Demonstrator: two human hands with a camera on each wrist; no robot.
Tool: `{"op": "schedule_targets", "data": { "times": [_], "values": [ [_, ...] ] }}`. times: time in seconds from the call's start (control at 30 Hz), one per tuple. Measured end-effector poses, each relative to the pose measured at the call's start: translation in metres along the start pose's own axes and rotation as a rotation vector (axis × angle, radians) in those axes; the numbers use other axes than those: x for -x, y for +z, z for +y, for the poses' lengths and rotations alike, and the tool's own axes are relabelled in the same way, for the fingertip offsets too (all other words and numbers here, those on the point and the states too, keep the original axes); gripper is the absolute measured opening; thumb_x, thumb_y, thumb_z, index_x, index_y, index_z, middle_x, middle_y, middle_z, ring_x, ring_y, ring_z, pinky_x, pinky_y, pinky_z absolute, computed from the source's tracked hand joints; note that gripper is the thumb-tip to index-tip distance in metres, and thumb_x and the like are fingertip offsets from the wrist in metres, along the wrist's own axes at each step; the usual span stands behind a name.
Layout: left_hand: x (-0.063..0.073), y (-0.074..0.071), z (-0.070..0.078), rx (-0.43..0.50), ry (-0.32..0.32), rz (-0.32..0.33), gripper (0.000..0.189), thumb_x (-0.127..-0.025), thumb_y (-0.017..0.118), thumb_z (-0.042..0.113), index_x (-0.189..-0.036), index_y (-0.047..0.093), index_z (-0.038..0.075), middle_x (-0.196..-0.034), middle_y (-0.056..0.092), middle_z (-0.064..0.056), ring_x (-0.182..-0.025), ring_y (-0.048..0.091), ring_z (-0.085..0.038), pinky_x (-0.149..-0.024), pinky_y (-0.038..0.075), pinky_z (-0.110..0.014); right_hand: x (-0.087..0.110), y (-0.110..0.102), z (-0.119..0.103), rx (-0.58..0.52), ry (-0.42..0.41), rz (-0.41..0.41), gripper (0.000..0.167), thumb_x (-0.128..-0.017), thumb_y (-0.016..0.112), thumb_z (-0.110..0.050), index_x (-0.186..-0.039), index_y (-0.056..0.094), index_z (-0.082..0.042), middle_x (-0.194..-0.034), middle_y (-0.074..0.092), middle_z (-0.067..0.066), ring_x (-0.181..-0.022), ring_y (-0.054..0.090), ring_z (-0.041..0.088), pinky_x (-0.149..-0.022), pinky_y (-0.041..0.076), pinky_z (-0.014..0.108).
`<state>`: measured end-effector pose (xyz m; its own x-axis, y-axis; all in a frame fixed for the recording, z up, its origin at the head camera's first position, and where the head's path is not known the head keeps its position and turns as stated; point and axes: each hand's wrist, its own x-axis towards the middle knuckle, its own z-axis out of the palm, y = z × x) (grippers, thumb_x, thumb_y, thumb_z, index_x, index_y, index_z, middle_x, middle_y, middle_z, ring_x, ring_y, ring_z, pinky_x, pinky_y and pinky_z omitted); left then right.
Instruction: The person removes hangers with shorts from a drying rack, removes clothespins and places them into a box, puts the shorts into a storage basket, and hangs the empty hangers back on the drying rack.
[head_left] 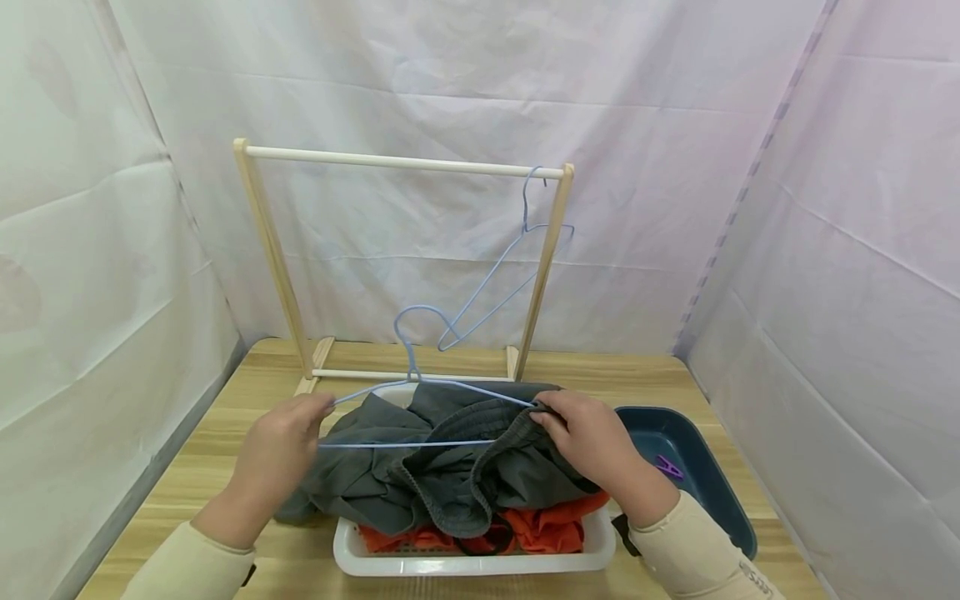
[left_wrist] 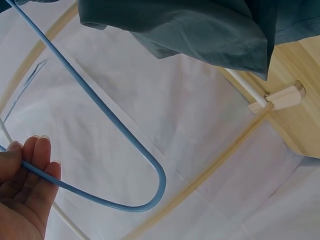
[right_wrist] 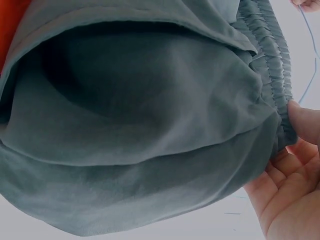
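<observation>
A light blue wire hanger (head_left: 408,445) is held between the hands with its hook up. My left hand (head_left: 279,446) grips its left shoulder, thumb and fingers around the wire near the bent corner, as the left wrist view shows. My right hand (head_left: 588,437) pinches the gathered elastic waistband (right_wrist: 272,60) of dark grey pants (head_left: 367,492) at the hanger's right end. That end of the hanger is hidden by the cloth and fingers. The pants drape over a white basket (head_left: 472,567), and a pocket opening (right_wrist: 125,65) shows in the right wrist view.
Orange clothing (head_left: 551,533) lies in the basket under the pants. Behind stands a wooden rack (head_left: 405,162) with another blue hanger (head_left: 487,279) hooked near its right post. At right, a dark blue tray (head_left: 720,487) holds a purple clothespin (head_left: 669,467). White sheets enclose the wooden table.
</observation>
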<state>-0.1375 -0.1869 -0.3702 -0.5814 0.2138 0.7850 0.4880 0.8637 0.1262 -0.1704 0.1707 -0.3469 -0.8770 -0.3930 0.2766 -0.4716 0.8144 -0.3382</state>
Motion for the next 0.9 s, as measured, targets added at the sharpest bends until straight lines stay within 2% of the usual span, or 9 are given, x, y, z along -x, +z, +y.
{"op": "schedule_targets", "data": {
  "times": [0.47, 0.77, 0.9],
  "values": [
    [0.005, -0.005, -0.007, -0.028, -0.052, 0.013, 0.028, -0.064, 0.078, -0.014, -0.088, 0.070, -0.004, -0.073, 0.068, -0.014, -0.066, 0.067, -0.031, -0.057, 0.055, -0.044, 0.004, 0.004, 0.008, -0.032, 0.046, -0.011, 0.021, -0.092, 0.066, -0.019, -0.111, 0.069, -0.011, -0.107, 0.069, 0.006, -0.098, 0.067, 0.026, -0.082, 0.055, 0.046],
    [0.011, -0.006, -0.012, -0.040, -0.046, 0.021, 0.028, -0.064, 0.078, -0.014, -0.089, 0.069, -0.005, -0.075, 0.068, -0.015, -0.068, 0.066, -0.032, -0.058, 0.055, -0.044, 0.005, 0.004, 0.012, -0.054, 0.096, -0.042, 0.026, -0.094, 0.064, -0.021, -0.118, 0.068, -0.011, -0.113, 0.069, 0.009, -0.103, 0.066, 0.029, -0.085, 0.053, 0.049],
    [0.012, -0.008, -0.015, -0.045, -0.046, 0.022, 0.025, -0.067, 0.076, -0.013, -0.090, 0.070, -0.004, -0.076, 0.068, -0.015, -0.068, 0.067, -0.033, -0.059, 0.055, -0.044, 0.006, 0.005, 0.013, -0.055, 0.102, -0.044, 0.030, -0.094, 0.064, -0.022, -0.120, 0.066, -0.009, -0.116, 0.068, 0.011, -0.106, 0.064, 0.031, -0.088, 0.052, 0.051]
  ]
}}
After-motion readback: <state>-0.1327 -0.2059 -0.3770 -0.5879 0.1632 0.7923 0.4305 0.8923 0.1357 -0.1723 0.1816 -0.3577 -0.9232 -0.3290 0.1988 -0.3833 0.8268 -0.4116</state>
